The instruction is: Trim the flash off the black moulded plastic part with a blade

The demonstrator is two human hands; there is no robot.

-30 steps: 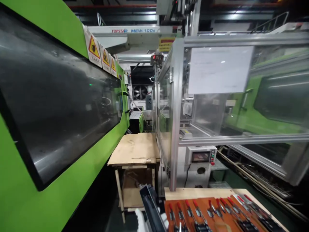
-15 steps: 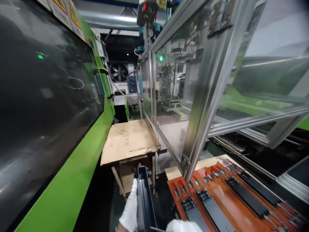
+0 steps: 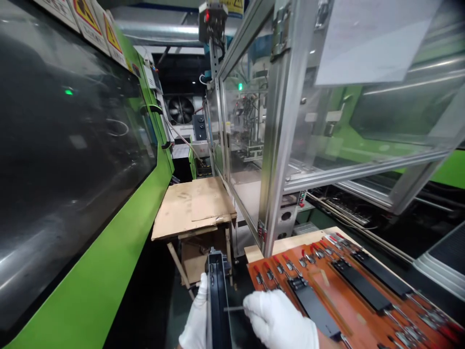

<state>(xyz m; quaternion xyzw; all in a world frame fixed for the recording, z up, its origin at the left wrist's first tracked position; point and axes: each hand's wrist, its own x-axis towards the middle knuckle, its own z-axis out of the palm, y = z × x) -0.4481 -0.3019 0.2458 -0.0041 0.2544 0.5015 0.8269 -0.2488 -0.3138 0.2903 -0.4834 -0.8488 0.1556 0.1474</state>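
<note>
Left grip (image 3: 195, 315) clamped on black part (image 3: 219, 300), cropped below; right grip (image 3: 279, 317) around thin rod (image 3: 234, 309).

Glare streaks the machine window (image 3: 80, 160); deep shadow lies below the table (image 3: 194, 199); outer edges look stretched, soft.

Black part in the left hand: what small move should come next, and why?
Probably draw the thin tool along the edge of the black part: the right hand holds the tool with its tip apparently at that edge, while the left hand grips the part.
</note>
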